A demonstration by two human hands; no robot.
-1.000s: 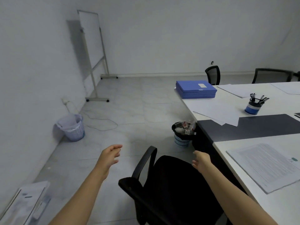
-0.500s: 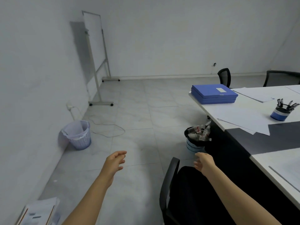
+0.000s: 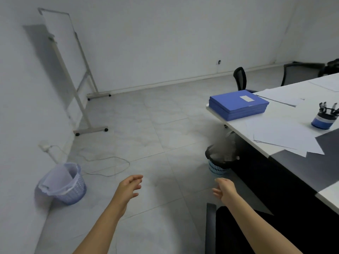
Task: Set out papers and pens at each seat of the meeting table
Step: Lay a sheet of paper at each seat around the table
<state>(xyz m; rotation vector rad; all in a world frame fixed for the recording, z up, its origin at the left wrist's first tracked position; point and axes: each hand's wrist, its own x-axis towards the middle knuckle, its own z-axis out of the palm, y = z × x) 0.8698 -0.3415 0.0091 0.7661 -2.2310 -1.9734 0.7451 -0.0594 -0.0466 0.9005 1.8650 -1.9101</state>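
The meeting table [image 3: 238, 123] runs along the right, white with a black strip. Loose white papers [image 3: 282, 136] lie near its left edge, and more sheets [image 3: 280, 97] lie farther back. A blue pen holder [image 3: 323, 120] with several pens stands at the far right. Two stacked blue folders [image 3: 238, 105] sit on the table's corner. My left hand [image 3: 129, 187] hangs over the floor with relaxed fingers, holding nothing. My right hand [image 3: 224, 188] is also empty and relaxed, just above the black chair [image 3: 220, 228] at the bottom.
A blue bin with a black liner [image 3: 220, 162] stands by the table's side. A lavender basket [image 3: 64, 184] sits at the left wall beside a cable [image 3: 102, 162]. A whiteboard on wheels [image 3: 73, 70] leans at the back left. More chairs [image 3: 240, 77] stand behind the table.
The view has swung left and moved forward: the chair has slid to the bottom edge and the near papers have left the frame. Both hands stay empty in front of me.
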